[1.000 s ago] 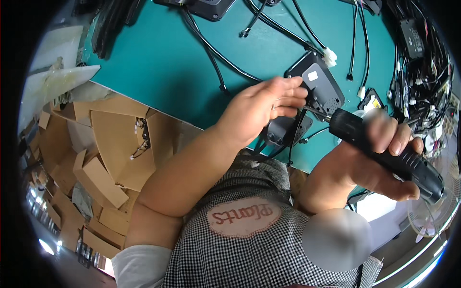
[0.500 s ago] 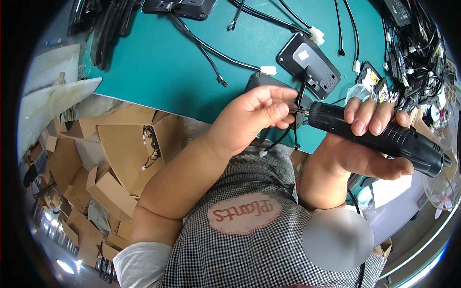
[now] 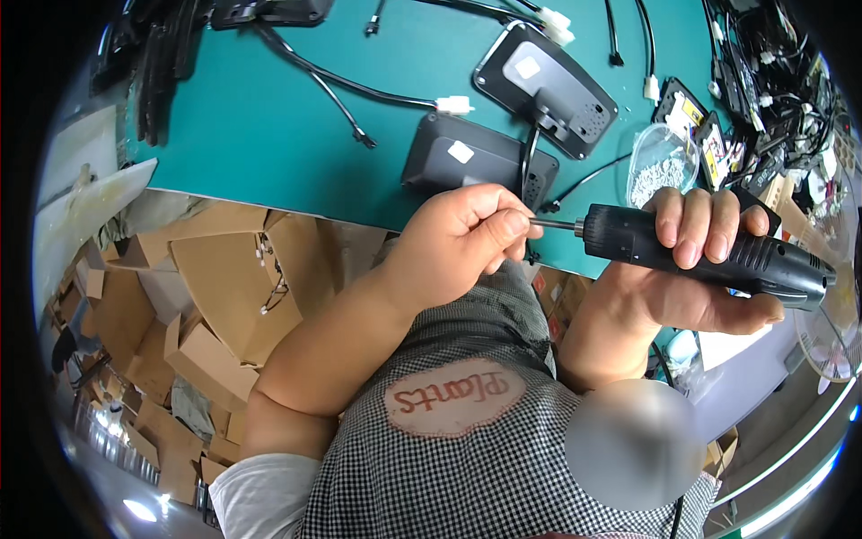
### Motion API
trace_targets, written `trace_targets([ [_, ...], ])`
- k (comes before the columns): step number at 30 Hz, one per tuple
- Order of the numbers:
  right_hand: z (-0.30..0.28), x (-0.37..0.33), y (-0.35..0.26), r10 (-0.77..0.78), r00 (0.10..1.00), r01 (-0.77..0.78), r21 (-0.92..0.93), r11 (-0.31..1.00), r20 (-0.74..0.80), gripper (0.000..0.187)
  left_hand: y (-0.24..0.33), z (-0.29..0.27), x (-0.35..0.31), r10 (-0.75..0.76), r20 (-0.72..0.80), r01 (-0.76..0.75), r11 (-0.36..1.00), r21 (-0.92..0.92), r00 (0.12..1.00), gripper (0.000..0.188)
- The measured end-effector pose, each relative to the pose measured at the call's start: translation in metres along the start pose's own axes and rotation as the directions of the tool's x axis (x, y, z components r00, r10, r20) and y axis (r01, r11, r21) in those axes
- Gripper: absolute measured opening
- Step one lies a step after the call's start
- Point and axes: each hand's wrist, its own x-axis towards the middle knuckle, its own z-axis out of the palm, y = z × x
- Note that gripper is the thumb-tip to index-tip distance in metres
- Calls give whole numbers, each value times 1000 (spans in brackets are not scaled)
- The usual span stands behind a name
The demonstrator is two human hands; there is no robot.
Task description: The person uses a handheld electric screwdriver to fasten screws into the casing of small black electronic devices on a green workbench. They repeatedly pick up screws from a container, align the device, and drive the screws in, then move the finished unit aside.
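Black power screwdriver being held in right hand, bit reaching left fingertips

The right hand [image 3: 669, 292] is grasping a black power screwdriver [image 3: 628, 238], its fingers wrapping over the top of the body and the thumb lying along the underside. The tool is lying nearly level above the front edge of the green table [image 3: 287, 171], its metal bit [image 3: 558, 223] pointing to the person's left. The left hand [image 3: 453, 247] is closing in a pinch, thumb against fingers, at the tip of the bit; anything between the fingertips is being hidden, so a held part cannot be confirmed.

Two black housings are lying just beyond the hands. The lower housing [image 3: 489, 157] is resting nearest the left hand, showing a white square label. The upper housing [image 3: 566, 76] is sitting at a slant beside it, with a black cable [image 3: 529, 166] running from its bracket down across the lower one. A white connector [image 3: 453, 105] is lying at the lower housing's far edge.

A clear tub [image 3: 632, 162] is standing beyond the right hand, containing small silvery parts [image 3: 660, 180]. Tangled black cables [image 3: 795, 99] are covering the table's right side. Open cardboard boxes [image 3: 224, 269] are standing below the table at left
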Motion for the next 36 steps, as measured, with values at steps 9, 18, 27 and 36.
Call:
trace_targets([
  [9, -23, -15, -17, 72, 997, -69, 85, 994, -27, 72, -18, 13, 5, 518, 250, -489, 397, 777, 818, 18],
  [18, -43, -28, -1, -176, 977, 214, -505, 836, 122, 68, -26, -19, 10, 598, -21, 3, 30, 1000, 801, 47],
  [27, -57, -34, 25, -227, 962, 274, -540, 795, 154, 69, -40, -29, 16, 598, 7, -9, 0, 1000, 801, 59],
  [36, -50, -29, 41, -152, 927, 344, -615, 710, 343, 68, -38, -23, 15, 532, -32, 12, 42, 999, 846, 60],
])
